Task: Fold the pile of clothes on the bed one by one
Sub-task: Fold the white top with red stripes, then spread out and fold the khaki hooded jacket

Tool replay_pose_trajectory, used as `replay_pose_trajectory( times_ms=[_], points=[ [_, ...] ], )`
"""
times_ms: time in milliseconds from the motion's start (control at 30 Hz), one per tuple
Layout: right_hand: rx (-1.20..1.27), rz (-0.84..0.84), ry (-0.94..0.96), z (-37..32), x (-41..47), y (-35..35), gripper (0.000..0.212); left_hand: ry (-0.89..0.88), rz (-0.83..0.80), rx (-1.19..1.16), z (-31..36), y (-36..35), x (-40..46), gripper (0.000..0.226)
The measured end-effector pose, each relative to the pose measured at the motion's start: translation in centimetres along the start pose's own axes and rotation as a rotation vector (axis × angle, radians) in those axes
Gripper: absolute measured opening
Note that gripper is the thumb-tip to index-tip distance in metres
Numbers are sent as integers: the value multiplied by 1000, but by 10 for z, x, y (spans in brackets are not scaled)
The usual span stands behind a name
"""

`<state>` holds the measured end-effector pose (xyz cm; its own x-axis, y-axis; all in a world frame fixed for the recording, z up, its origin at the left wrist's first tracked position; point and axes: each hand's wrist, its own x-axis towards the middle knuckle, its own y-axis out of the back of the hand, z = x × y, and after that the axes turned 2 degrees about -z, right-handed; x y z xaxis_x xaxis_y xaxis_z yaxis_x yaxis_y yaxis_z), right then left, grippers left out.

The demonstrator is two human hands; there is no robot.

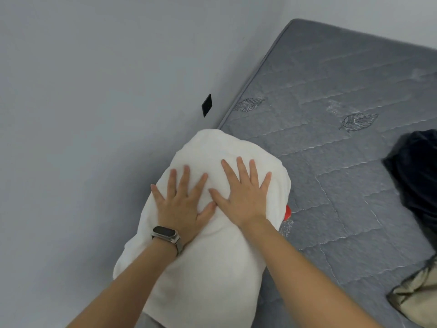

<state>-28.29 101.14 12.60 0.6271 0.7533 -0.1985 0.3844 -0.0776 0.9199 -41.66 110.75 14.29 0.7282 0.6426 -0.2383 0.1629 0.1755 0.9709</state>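
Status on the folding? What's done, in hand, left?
Done: the white garment looks folded into a compact bundle at the mattress edge by the wall. In hand: left hand and right hand press flat on it, fingers spread. Left: a dark garment and a beige one lie unfolded at right. A red item peeks from under the white bundle; unclear what.

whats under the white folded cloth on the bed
A bit of something red pokes out from under the white folded cloth at its right edge, on the grey mattress. What it is, and anything else below, is covered.
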Motion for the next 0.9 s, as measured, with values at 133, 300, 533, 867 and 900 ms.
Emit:
replay_pose_trajectory(
  times_ms=[133, 300, 533, 867, 900],
  points=[
    [277, 1, 52, 18, -26, 26, 64, 3, -66, -56, 9, 29, -11, 79],
    [529, 147, -113, 89, -94, 32, 61, -144, 32, -145, 66, 43, -56, 75],
    [490, 37, -564, 249, -224, 24, 45, -478, -139, -372, 222, 2, -114, 45],
    [570, -185, -1015, 405, -395, 24, 24, -520, -602, -91, 373, -75, -182, 32],
    [606, -184, -1057, 416, -402, 20, 23, -525, -617, -100, 382, -81, -185, 31]
  ],
)
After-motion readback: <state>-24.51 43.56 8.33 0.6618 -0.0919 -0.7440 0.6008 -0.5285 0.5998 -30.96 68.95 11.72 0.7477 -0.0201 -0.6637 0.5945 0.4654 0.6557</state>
